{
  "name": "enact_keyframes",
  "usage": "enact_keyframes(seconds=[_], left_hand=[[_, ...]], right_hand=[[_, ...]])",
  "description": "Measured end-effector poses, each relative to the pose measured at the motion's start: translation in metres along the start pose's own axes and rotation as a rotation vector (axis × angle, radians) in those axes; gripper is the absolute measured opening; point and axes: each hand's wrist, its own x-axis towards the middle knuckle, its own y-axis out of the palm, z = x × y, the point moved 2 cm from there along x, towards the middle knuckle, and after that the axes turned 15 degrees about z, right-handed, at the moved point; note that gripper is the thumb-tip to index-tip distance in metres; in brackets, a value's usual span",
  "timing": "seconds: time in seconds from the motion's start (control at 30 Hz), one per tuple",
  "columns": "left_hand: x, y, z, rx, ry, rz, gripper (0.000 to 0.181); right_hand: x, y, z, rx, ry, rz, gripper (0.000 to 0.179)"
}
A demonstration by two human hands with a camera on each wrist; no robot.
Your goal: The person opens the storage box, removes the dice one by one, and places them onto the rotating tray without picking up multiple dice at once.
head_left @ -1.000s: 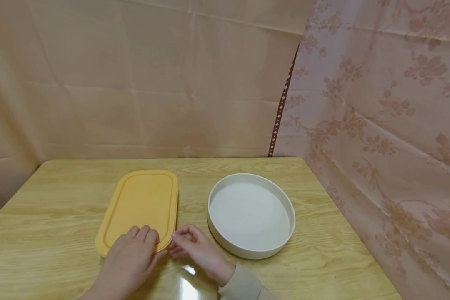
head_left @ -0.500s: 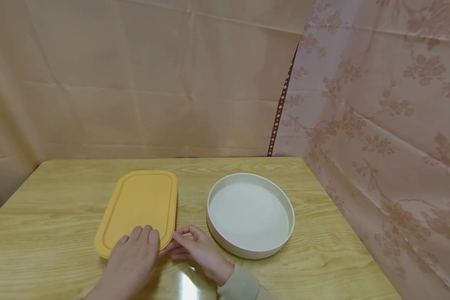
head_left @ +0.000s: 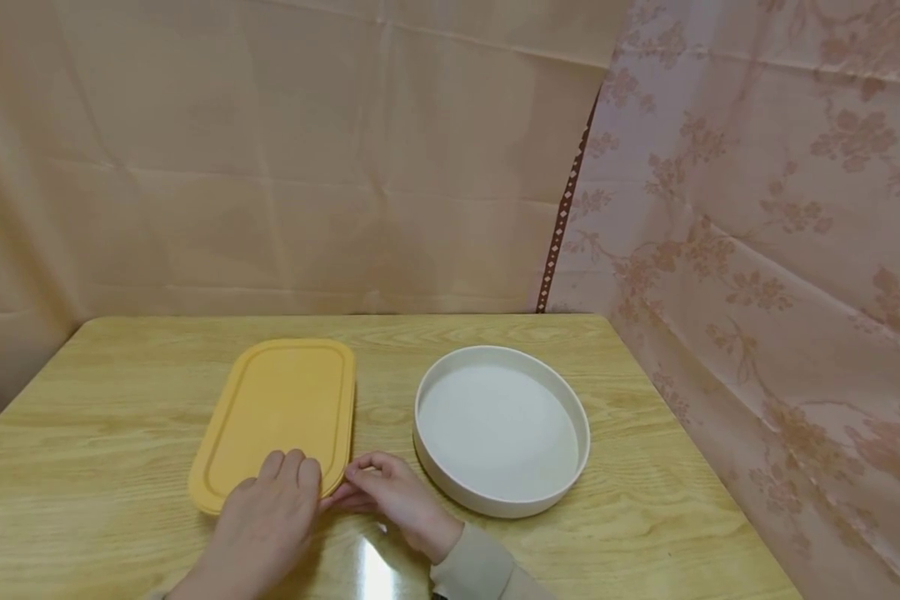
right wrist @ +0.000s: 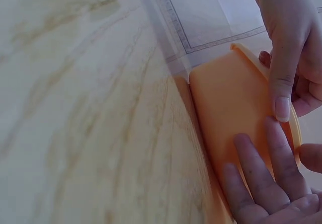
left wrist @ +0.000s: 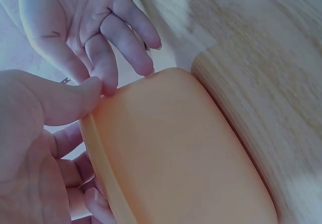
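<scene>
On the left of the table, in the head view, lies a yellow-orange rectangular box capped with a matching lid [head_left: 288, 400]. My left hand [head_left: 266, 521] grips the lid's near edge, fingers over the top and thumb beneath the rim. At the near right corner my right hand [head_left: 408, 504] has its thumb at the lid's rim [right wrist: 296, 133]. Its other fingers lie against the smooth box wall [right wrist: 221, 95] in the right wrist view. The left wrist view shows the box side [left wrist: 171, 148] with both hands meeting at that corner. What the box holds is hidden.
A round, shallow, off-white dish [head_left: 498, 429] with a low wall stands right of the box. Both rest on a wood-grain table [head_left: 645, 500]. Beige cloth [head_left: 307, 167] hangs behind, and a pink floral curtain [head_left: 780, 250] runs along the right side.
Both hands stay at the near right corner, with only slight finger shifts; the left fingers move a little lower. Box and dish stay in place.
</scene>
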Motion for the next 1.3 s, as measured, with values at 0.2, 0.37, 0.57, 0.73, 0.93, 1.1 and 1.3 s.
enact_keyframes(seconds=[0.2, 0.37, 0.57, 0.73, 0.93, 1.1, 1.3], left_hand=[[0.001, 0.001, 0.000, 0.007, 0.011, -0.034, 0.027], [0.001, 0.002, -0.002, 0.001, 0.011, -0.001, 0.024], [0.002, 0.003, -0.004, -0.007, 0.000, -0.017, 0.024], [0.001, 0.002, -0.002, -0.034, -0.022, 0.019, 0.023], [0.001, -0.003, -0.001, -0.058, -0.042, 0.028, 0.029], [0.004, -0.011, -0.001, -0.079, -0.065, -0.024, 0.066], [0.003, -0.016, 0.000, -0.114, -0.090, -0.103, 0.072]], right_hand=[[0.002, 0.000, -0.002, 0.009, -0.012, 0.039, 0.019], [0.001, -0.003, -0.002, 0.024, -0.010, 0.033, 0.020], [0.000, -0.004, 0.001, 0.023, -0.014, 0.049, 0.017], [0.002, -0.004, 0.001, 0.022, -0.011, 0.052, 0.017], [0.003, -0.004, 0.002, 0.020, -0.003, 0.035, 0.017], [0.005, -0.006, 0.002, 0.024, -0.001, 0.033, 0.015], [0.009, -0.008, 0.005, -0.045, 0.010, 0.041, 0.012]])
